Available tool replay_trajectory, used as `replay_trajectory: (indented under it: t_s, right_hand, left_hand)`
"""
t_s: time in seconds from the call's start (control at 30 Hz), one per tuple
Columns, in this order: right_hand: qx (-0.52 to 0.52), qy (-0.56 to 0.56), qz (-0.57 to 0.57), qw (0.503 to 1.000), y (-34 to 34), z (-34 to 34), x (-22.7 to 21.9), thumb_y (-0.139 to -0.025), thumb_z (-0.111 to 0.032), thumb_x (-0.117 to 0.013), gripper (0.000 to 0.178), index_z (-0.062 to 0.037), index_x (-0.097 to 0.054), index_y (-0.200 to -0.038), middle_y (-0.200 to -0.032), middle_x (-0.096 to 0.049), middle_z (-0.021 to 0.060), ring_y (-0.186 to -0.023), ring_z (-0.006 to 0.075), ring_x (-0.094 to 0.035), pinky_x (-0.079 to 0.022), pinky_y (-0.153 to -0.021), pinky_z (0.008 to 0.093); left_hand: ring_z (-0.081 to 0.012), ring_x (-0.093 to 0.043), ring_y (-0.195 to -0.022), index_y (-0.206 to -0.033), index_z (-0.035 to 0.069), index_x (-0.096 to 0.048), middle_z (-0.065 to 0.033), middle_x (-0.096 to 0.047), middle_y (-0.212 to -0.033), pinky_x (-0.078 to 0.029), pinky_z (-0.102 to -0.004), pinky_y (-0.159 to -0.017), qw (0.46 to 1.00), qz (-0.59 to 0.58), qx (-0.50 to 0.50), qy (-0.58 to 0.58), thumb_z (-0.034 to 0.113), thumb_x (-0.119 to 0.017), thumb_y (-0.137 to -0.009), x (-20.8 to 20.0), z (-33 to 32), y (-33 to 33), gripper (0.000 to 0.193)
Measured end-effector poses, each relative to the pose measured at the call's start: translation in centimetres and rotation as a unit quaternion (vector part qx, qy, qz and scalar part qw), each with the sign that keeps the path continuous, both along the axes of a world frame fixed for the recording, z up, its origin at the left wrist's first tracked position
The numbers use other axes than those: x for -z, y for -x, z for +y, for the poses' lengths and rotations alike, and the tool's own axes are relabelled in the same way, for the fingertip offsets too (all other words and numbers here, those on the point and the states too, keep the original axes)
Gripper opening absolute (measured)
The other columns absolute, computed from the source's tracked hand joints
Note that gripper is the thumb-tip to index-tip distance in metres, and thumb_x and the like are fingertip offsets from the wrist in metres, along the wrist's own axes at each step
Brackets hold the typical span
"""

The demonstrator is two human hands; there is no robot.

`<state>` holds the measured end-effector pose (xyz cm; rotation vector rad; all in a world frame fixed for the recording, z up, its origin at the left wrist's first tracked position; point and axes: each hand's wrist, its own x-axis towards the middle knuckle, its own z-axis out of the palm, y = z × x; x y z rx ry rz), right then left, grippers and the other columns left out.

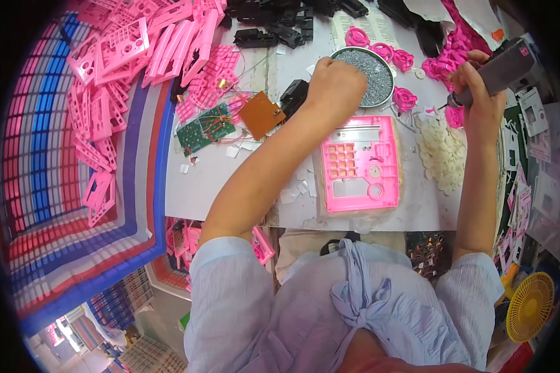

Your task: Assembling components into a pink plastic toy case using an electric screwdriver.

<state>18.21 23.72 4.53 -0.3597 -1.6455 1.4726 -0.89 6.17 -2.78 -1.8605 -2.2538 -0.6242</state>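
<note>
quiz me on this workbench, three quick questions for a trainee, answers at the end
1. Which hand holds the dark tool?
2. True or false: the green board lies to the left of the pink case.
3. The left hand is nearest to:
A) the pale discs
B) the round dish
C) the yellow basket

Key: 1. The right hand. 2. True. 3. B.
</note>
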Motion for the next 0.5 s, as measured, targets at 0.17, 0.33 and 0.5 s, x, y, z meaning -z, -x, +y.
replay_trajectory:
  t_s: [0.17, 0.33, 0.5]
  right_hand:
    - [0.045, -0.016, -0.027, 0.999, -2.4, 0.7, 0.0, -0.092, -0.010, -0.068, 0.034, 0.0052, -0.057, -0.121, -0.078, -0.061, 0.0038, -0.069, 0.0110, -0.056, -0.047, -0.070, 0.0263]
    - [0.031, -0.031, -0.018, 0.999, -3.6, 2.0, 0.6, -0.094, -0.008, -0.065, 0.035, 0.0068, -0.054, -0.124, -0.083, -0.059, 0.0052, -0.072, 0.0117, -0.056, -0.048, -0.075, 0.0291]
    - [0.046, -0.069, -0.058, 0.995, -2.9, 3.9, 0.9, -0.095, -0.012, -0.067, 0.034, 0.0055, -0.056, -0.122, -0.084, -0.059, 0.0045, -0.073, 0.0112, -0.055, -0.048, -0.075, 0.0291]
  left_hand:
    - [-0.0315, -0.063, -0.103, -0.093, 0.006, -0.072, -0.0125, -0.067, -0.115, -0.047, -0.0471, -0.090, 0.985, -0.059, -0.107, -0.120, 0.024, -0.071, -0.083, -0.7, -2.9, 4.0, 0.020]
    - [-0.0320, -0.069, -0.085, -0.099, 0.003, -0.072, -0.0152, -0.072, -0.093, -0.053, -0.0420, -0.077, 0.973, -0.101, -0.206, 0.035, 0.029, -0.072, -0.087, -2.0, -11.4, 9.4, 0.028]
    - [-0.0384, -0.070, -0.088, -0.095, 0.009, -0.075, -0.0188, -0.073, -0.088, -0.054, -0.0500, -0.078, 0.904, -0.070, -0.370, 0.205, 0.035, -0.065, -0.089, -2.6, -16.0, 12.5, 0.029]
